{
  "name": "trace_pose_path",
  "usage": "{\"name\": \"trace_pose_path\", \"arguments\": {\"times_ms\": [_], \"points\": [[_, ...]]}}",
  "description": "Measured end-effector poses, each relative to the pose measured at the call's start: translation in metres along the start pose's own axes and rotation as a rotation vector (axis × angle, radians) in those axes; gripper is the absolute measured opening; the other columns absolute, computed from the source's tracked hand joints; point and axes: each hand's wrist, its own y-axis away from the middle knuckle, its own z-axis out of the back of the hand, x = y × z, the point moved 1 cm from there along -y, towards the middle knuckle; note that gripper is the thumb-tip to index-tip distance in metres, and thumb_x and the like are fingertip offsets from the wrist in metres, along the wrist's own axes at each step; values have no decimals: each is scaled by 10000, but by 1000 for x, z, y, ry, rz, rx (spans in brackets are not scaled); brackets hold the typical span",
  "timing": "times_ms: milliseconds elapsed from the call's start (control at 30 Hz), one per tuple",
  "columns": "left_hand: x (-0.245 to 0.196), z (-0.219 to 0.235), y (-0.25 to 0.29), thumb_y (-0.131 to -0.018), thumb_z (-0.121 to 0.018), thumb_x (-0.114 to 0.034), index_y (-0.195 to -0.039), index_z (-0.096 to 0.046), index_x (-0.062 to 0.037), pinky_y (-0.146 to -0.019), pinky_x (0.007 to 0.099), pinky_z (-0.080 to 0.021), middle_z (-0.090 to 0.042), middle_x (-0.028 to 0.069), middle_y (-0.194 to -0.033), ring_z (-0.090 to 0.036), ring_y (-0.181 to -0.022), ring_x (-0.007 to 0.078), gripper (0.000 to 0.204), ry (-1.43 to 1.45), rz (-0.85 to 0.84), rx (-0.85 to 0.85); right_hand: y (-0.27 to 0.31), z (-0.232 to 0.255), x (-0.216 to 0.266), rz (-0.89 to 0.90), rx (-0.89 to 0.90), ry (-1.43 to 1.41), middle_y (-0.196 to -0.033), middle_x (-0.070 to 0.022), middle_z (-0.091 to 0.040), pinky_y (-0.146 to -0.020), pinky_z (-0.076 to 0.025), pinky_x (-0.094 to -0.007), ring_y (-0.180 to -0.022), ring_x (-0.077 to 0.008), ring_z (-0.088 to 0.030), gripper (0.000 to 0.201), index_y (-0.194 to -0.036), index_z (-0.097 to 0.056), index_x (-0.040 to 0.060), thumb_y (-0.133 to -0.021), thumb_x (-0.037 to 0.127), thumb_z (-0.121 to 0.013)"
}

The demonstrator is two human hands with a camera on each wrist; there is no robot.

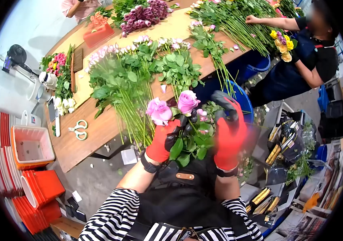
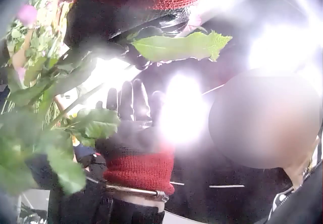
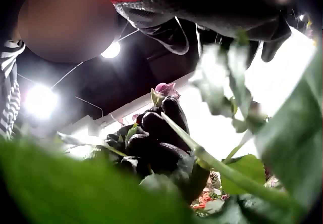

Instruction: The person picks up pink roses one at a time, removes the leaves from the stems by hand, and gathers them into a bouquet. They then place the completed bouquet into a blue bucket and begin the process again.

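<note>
Both hands wear red gloves with black palms and fingers. My left hand point(image 1: 166, 138) grips the stems of pink roses in front of my apron; two large blooms, one rose point(image 1: 159, 112) and another rose point(image 1: 188, 102), face upward above it. In the right wrist view, its black fingers point(image 3: 157, 128) curl round a green stem point(image 3: 227, 173) below a pink bloom point(image 3: 165, 89). Smaller pink blooms and green leaves point(image 1: 197, 140) hang between the hands. To the right of these leaves, my right hand point(image 1: 231, 134) is raised with fingers extended and holds nothing; its palm shows in the left wrist view.
Ahead, a wooden table point(image 1: 99, 140) carries piles of long-stemmed pink roses point(image 1: 125, 80) and green-handled scissors point(image 1: 78, 129). Blue buckets point(image 1: 241, 102) stand against its right side. Another person point(image 1: 312, 60) holds yellow flowers at right. Orange crates point(image 1: 43, 186) stack at left.
</note>
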Motion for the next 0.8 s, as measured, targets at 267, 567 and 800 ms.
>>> {"name": "trace_pose_path", "arguments": {"times_ms": [267, 567, 800], "points": [[25, 24, 12, -918, -598, -325, -1258, -558, 6, -894, 330, -478, -623, 89, -1192, -607, -1048, 201, 476, -282, -80, 70, 3, -16, 14, 146, 74, 139, -1086, -105, -653, -1060, -354, -449, -1105, -311, -565, 398, -1023, -673, 51, -634, 42, -757], [10, -2, 10, -975, -518, -403, -1212, -560, -33, -797, 288, -441, -614, 48, -1005, -556, -887, 161, 441, -56, 66, 100, 9, -21, 0, 42, -26, -67, -1037, -105, -661, -983, -422, -381, -1020, -268, -597, 296, -987, -659, 12, -693, -18, -685], [15, -11, 2, -954, -553, -387, -1012, -547, -87, -739, 240, -391, -523, 5, -887, -477, -791, 120, 305, 248, 86, 204, 14, -22, -17, -470, -27, -523, -861, -6, -591, -702, -439, -236, -759, -84, -531, 181, -1049, -609, -13, -903, 73, -545]]}}
